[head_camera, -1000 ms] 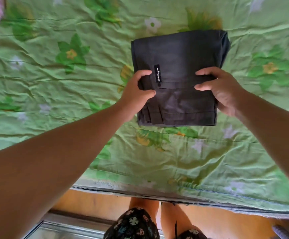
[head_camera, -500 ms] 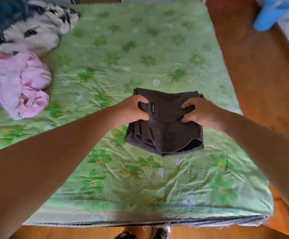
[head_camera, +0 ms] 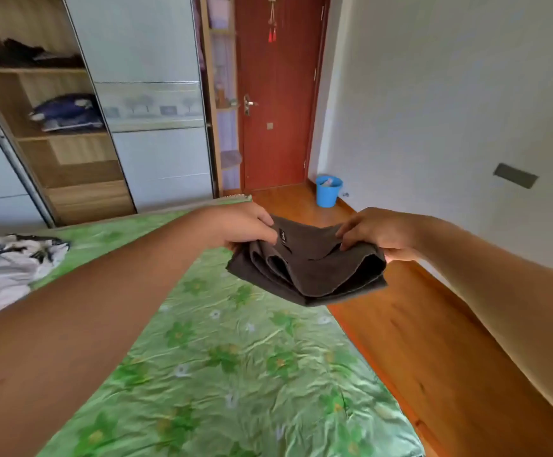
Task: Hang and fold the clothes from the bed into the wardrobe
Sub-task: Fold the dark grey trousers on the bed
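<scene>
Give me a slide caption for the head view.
Both hands carry folded dark trousers above the green bed, wardrobe shelves ahead.

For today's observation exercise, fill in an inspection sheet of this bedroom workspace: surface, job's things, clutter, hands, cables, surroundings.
Surface: bed with wrinkled green floral sheet.
Job's things: folded dark garment held in the air; open wardrobe, folded clothes on two shelves.
Clutter: white patterned clothing on the bed.
Hands: left hand and right hand both grip the garment.
Cables: nothing seen.
Surroundings: red door, blue bucket, wooden floor.
</scene>
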Motion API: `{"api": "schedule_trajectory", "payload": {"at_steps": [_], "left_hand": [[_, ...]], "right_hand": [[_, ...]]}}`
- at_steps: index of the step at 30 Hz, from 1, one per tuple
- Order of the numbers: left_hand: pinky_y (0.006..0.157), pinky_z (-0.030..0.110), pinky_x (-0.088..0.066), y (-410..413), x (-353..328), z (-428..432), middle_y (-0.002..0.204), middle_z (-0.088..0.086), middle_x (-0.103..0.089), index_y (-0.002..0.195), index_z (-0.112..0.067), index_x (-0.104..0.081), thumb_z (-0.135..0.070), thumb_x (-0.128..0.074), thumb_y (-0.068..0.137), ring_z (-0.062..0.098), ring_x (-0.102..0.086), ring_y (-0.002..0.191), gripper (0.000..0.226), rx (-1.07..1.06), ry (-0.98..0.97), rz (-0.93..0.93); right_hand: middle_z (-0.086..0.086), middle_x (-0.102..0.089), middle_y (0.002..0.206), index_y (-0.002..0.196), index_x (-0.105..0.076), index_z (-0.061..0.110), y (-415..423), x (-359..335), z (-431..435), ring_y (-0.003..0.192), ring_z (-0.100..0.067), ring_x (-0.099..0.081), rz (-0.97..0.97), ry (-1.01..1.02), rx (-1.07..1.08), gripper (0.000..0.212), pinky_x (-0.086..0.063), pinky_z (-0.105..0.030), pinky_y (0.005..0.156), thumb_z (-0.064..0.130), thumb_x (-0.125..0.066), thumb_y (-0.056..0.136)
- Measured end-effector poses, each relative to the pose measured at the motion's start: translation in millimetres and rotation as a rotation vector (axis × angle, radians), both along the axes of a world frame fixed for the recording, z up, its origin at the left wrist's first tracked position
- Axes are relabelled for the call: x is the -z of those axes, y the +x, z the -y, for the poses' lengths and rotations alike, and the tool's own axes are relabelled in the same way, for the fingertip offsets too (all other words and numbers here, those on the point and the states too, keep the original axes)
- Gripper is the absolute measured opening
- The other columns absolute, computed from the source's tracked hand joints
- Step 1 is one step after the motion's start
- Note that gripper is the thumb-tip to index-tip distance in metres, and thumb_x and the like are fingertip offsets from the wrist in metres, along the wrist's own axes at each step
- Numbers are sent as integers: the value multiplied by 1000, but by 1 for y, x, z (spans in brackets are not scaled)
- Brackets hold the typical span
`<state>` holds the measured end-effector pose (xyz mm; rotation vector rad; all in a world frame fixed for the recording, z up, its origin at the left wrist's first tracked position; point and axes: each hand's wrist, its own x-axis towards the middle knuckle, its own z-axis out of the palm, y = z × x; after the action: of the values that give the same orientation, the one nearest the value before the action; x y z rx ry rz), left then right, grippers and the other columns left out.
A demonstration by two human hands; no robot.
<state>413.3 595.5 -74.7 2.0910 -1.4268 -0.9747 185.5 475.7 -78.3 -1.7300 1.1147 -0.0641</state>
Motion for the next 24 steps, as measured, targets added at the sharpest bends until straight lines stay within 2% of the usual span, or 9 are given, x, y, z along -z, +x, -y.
{"api": "schedule_trajectory", "payload": {"at_steps": [2, 5, 8, 10, 11, 13, 17, 21, 24], "left_hand": [[80, 32, -51, -15, -34, 3, 105, 2, -61, 112, -18, -66, -18, -68, 87, 21, -60, 93, 26, 40, -41, 19], [70, 28, -50, -40, -75, 8, 106, 9, -62, 117, -9, -67, -13, -65, 89, 21, -58, 90, 28, 106, -83, 37], [69, 26, -51, -67, -98, 15, 111, 12, -68, 118, -8, -66, -14, -66, 88, 21, -60, 89, 30, 173, -128, 55], [77, 30, -53, -85, -106, 24, 118, 11, -69, 116, -12, -66, -16, -68, 88, 19, -63, 91, 28, 222, -135, 51], [77, 31, -54, -95, -109, 26, 117, 8, -68, 115, -15, -65, -16, -68, 88, 17, -62, 90, 27, 250, -135, 50], [69, 27, -50, -116, -112, 35, 110, 1, -64, 119, -19, -63, -18, -68, 90, 11, -58, 85, 29, 288, -137, 42], [65, 24, -45, -156, -109, 60, 104, -3, -61, 119, -24, -61, -19, -67, 90, 9, -55, 82, 30, 346, -141, 16], [64, 24, -48, -197, -103, 97, 110, 1, -64, 129, -23, -58, -20, -68, 88, 12, -61, 86, 42, 393, -139, -9], [53, 19, -46, -232, -101, 131, 106, -2, -63, 125, -23, -60, -20, -67, 90, 9, -58, 82, 37, 428, -149, 8]], "right_hand": [[-13, -60, 94, 110, -69, 4, -19, -35, -2, 85, -26, -54, 13, -39, 47, 27, -46, -33, 73, 7, -65, 84], [-15, -67, 92, 114, -68, -2, -47, -78, -11, 78, -23, -62, 26, -90, 120, 29, -54, -30, 66, 6, -68, 85], [-18, -69, 99, 113, -69, -5, -79, -102, -17, 86, -27, -64, 46, -129, 211, 30, -55, -43, 94, 4, -68, 84], [-18, -68, 100, 114, -69, -6, -101, -109, -21, 89, -28, -62, 49, -141, 287, 32, -51, -43, 100, 1, -67, 84], [-18, -67, 99, 115, -68, -7, -113, -111, -22, 89, -28, -60, 47, -144, 323, 33, -51, -42, 98, 1, -67, 83], [-16, -64, 98, 114, -68, -8, -136, -112, -21, 89, -28, -56, 41, -136, 380, 38, -48, -39, 91, 2, -68, 78], [-15, -61, 96, 108, -70, -8, -181, -114, -11, 90, -28, -49, 35, -127, 463, 46, -39, -38, 85, 8, -70, 65], [-17, -65, 97, 109, -71, -6, -224, -113, 12, 88, -29, -55, 30, -147, 530, 40, -44, -39, 85, 6, -70, 71], [-17, -64, 97, 112, -70, -7, -258, -107, 39, 87, -30, -55, 37, -166, 583, 42, -45, -40, 84, 5, -69, 73]]}}
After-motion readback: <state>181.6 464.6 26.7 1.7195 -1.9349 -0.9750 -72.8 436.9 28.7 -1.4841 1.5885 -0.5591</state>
